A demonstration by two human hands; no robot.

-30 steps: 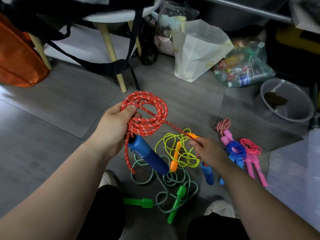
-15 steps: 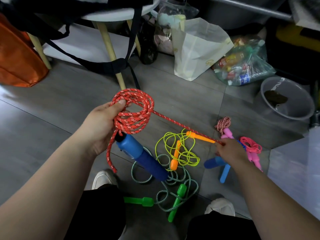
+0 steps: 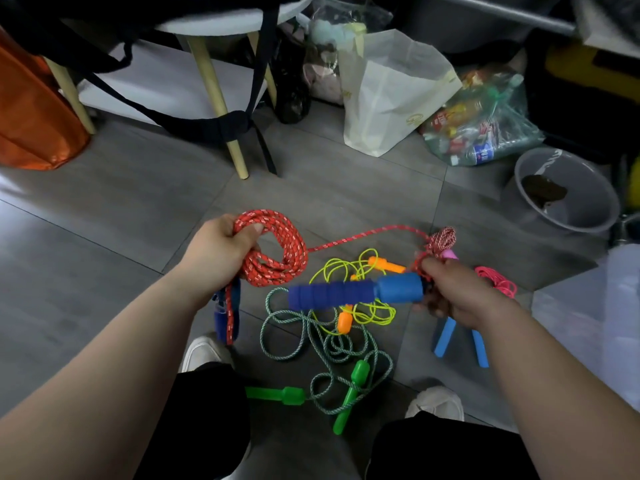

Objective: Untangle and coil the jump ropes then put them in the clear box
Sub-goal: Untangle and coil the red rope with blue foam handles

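Head view shows the left hand [image 3: 221,251] gripping a nearly finished red rope coil [image 3: 277,254] while the right hand [image 3: 457,292] clasps its blue handle [image 3: 356,292], with the green rope [image 3: 332,344] and yellow rope [image 3: 374,306] lying tangled on the floor [image 3: 138,209] between the feet, nothing visibly boxed.

1. An orange bag [image 3: 33,112] sits on the grey tiled floor [image 3: 121,209] at far left
2. A white stool [image 3: 225,24] on pale wooden legs stands beside it, black straps [image 3: 207,128] looped round one leg
3. A cream bag [image 3: 391,95] stands beside a clear bag of packets and bottles [image 3: 481,129]
4. A grey bowl [image 3: 588,206] at right holds something brown [image 3: 543,194]
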